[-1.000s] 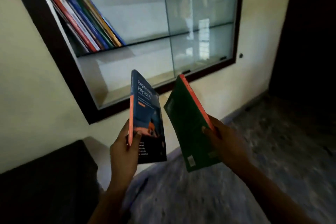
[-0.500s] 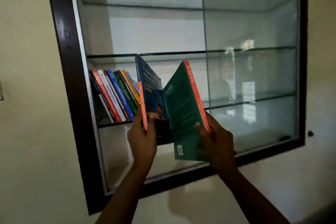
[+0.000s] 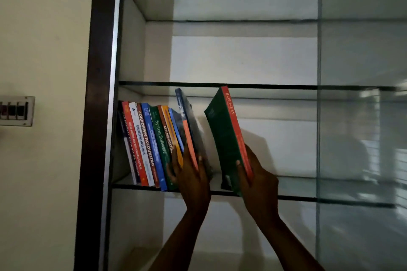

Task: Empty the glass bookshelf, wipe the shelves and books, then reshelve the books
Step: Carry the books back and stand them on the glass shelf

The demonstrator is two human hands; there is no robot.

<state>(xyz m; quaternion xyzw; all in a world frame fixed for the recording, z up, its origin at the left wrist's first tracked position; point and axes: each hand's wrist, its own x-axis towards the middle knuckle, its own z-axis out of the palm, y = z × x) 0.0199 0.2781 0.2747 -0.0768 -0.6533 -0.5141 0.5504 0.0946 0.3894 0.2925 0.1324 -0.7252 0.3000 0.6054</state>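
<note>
The green book (image 3: 222,136) has an orange-red spine printed "BUSINESS" in pale capitals near the top; the smaller print lower down is too blurred to read. It stands just right of the row of books (image 3: 149,145), apart from it, with its bottom edge at the front of the glass shelf (image 3: 297,198). Its long axis is nearly upright, the top leaning left toward the row. The right hand (image 3: 257,179) grips its lower part, thumb on the green cover and fingers wrapped behind the spine, the forearm rising from below.

Between this book and the row, the dark blue book (image 3: 187,114) lies against the row's right end and leans the same way. Its spine is blue above and orange below, and its lettering is blurred. The left hand (image 3: 191,179) holds it low down, thumb on the right side, with fingers spread over the last spines of the row.

In the row, every top tilts left. Readable spines are "ENGINEERING MECHANICS" on white, "CORPORATE ACCOUNTING" on red, "System Software" on green and "APPLIED COSTIN", cut off by the fingers, on orange. A dark spine at the far left ends in "ECONOMICS".

Left of the row is the dark frame (image 3: 97,116), and further left a switch board (image 3: 15,110) on the wall. Well right of the row is a glass pane (image 3: 361,116).
</note>
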